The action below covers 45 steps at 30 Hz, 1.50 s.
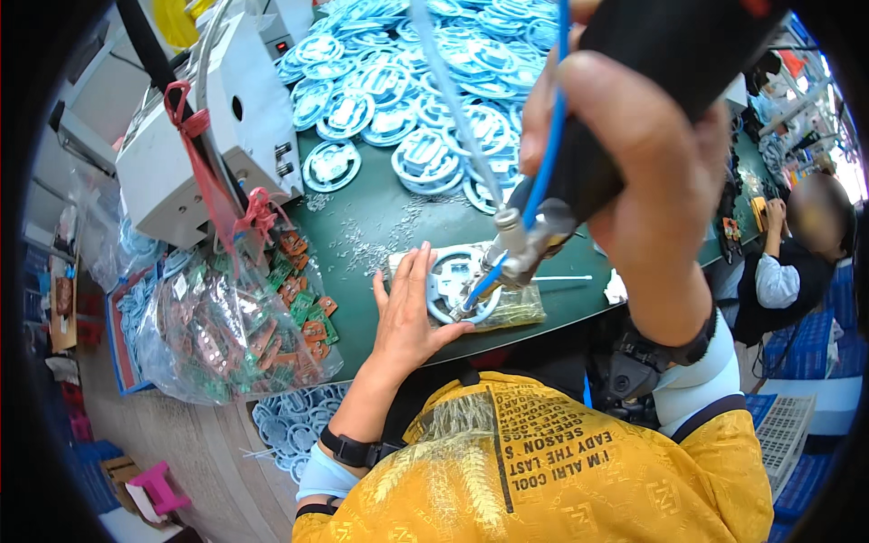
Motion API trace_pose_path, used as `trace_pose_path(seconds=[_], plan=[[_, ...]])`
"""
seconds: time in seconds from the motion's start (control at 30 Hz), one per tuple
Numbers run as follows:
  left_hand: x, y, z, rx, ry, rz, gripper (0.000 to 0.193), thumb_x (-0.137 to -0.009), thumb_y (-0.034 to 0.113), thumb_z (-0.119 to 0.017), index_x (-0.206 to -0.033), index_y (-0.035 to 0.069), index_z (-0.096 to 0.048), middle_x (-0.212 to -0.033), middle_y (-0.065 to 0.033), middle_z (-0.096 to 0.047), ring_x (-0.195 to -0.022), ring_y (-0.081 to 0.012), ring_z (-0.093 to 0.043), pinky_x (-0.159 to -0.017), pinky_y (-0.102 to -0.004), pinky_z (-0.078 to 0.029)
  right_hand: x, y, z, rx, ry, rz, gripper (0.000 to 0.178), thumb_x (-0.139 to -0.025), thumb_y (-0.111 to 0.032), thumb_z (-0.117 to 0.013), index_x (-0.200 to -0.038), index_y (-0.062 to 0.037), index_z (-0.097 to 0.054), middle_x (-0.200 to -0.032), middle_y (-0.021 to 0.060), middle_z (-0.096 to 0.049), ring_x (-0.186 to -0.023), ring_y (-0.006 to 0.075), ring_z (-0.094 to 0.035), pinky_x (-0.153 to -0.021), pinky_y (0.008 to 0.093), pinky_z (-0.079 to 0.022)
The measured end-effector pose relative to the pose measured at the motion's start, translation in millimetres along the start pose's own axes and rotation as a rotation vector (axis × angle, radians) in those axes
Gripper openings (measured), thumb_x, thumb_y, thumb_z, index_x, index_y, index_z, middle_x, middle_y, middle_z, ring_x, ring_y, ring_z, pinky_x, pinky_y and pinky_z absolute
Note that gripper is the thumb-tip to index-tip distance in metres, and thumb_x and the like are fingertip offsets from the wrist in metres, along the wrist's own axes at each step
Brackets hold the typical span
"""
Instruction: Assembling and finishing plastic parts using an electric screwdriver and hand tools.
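My left hand [405, 312] holds the rim of a round white plastic housing [443, 277] against its support, with the fingers stretched along the left side and the thumb at the near edge. My right hand [647, 149] is wrapped round a black power screwdriver [679, 59] with a metal nose and blue and clear hoses. The screwdriver's nose points down onto the housing; whether its tip touches a screw is hidden. Under the housing lies a tape-wrapped pad [520, 309]. Small loose screws [362, 244] are scattered left of it on the green table [380, 199].
Many light-blue round housings [389, 81] are piled at the back. A grey machine box [213, 127] stands left, beside a clear bag [226, 326] of small circuit boards [312, 317]. A white stick [566, 278] lies right of the pad. Another person [806, 244] sits at far right.
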State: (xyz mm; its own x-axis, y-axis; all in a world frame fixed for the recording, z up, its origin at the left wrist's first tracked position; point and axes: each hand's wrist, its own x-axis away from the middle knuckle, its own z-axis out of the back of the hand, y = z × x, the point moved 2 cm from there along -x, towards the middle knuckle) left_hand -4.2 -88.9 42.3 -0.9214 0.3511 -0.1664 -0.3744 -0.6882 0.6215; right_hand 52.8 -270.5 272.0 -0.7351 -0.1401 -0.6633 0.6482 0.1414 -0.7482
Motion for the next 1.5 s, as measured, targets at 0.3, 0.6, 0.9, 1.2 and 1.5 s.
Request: trace_pose_path(seconds=[0.3, 0.6, 0.9, 1.2, 1.5], plan=[[12, -22, -18, 0.059, 0.062, 0.016, 0.109, -0.057, 0.043, -0.092, -0.145, 0.006, -0.039, -0.147, -0.0182, -0.042, -0.140, -0.0348, -0.035, -0.111, -0.0647, -0.017, 8, 40, -52, -0.179, 0.086, -0.052, 0.027, -0.084, -0.001, -0.070, -0.109, 0.0056, -0.060, -0.079, 0.0066, -0.066, -0.065, 0.0140, -0.065, -0.058, 0.0264, -0.052], [9, -22, -13, 0.046, 0.050, -0.017, 0.102, -0.057, 0.043, -0.092, -0.142, 0.011, -0.047, -0.148, -0.0142, -0.040, -0.142, -0.0335, -0.032, -0.111, -0.0658, -0.017, 6, 63, -56, 0.094, 0.133, -0.039, 0.026, -0.081, -0.001, -0.074, -0.105, 0.0042, -0.064, -0.081, 0.0035, -0.066, -0.069, 0.0091, -0.064, -0.061, 0.0237, -0.051], [12, -24, -22, 0.035, 0.090, -0.021, 0.104, -0.057, 0.043, -0.092, -0.143, 0.008, -0.044, -0.152, -0.0137, -0.038, -0.142, -0.0303, -0.033, -0.111, -0.0660, -0.017, 17, 49, -69, 0.139, 0.101, -0.059, 0.024, -0.081, -0.001, -0.073, -0.102, 0.0033, -0.061, -0.080, 0.0027, -0.065, -0.067, 0.0090, -0.063, -0.059, 0.0235, -0.050], [8, -9, -18, -0.076, 0.092, -0.047, 0.126, -0.057, 0.029, -0.092, -0.153, -0.001, -0.015, -0.147, -0.0190, -0.043, -0.138, -0.0322, -0.041, -0.111, -0.0655, -0.017, 7, -13, -17, 0.224, 0.063, 0.012, 0.028, -0.092, -0.016, -0.055, -0.110, 0.0067, -0.054, -0.073, 0.0143, -0.059, -0.060, 0.0195, -0.061, -0.059, 0.0300, -0.051], [11, -3, -16, -0.015, 0.211, -0.110, 0.130, -0.050, 0.024, -0.095, -0.152, -0.002, -0.017, -0.144, -0.0208, -0.045, -0.135, -0.0336, -0.044, -0.109, -0.0655, -0.021, 40, 12, -28, 0.126, 0.046, -0.083, 0.036, -0.088, -0.004, -0.060, -0.121, 0.0043, -0.047, -0.074, 0.0128, -0.061, -0.061, 0.0182, -0.063, -0.057, 0.0290, -0.051]])
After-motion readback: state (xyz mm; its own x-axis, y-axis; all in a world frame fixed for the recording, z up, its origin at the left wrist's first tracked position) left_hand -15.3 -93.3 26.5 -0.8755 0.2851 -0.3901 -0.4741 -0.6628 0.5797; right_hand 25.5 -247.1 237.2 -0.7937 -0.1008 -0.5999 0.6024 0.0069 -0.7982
